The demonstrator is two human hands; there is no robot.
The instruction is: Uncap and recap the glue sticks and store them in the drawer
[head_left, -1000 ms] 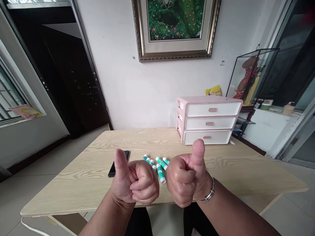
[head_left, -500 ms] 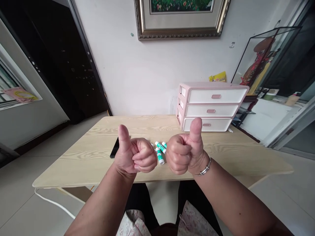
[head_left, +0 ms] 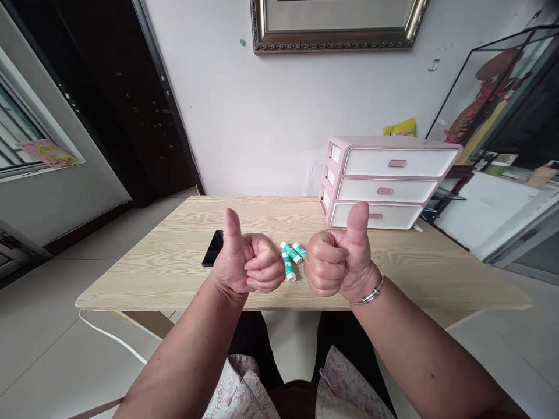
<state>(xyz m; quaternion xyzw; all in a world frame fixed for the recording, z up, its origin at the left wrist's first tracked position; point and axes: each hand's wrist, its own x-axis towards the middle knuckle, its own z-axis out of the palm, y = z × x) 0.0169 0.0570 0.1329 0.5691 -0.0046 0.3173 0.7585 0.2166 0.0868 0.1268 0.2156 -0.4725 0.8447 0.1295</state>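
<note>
Both fists are raised above the table with thumbs pointing up. My left hand [head_left: 248, 256] has its fingers curled in, and nothing shows in them. My right hand [head_left: 336, 253] makes the same shape, also with nothing in it; a silver bracelet [head_left: 372, 294] circles that wrist. Between the hands, several green-and-white glue sticks [head_left: 289, 267] lie on the wooden table [head_left: 148, 273], one partly hidden behind my right hand. A black phone [head_left: 212, 249] lies just behind my left hand, partly covered by it.
A pink-and-white drawer unit [head_left: 391, 189] stands at the table's back right, with a yellow packet [head_left: 400, 127] at its top rear. A framed picture [head_left: 340, 43] hangs on the wall. A glass case [head_left: 493, 81] is at the right, and a white cable [head_left: 111, 334] hangs at the left.
The view has tilted down and shifted a little left, so the table and drawers appear higher and further right. Both hands keep the same thumbs-up pose.
</note>
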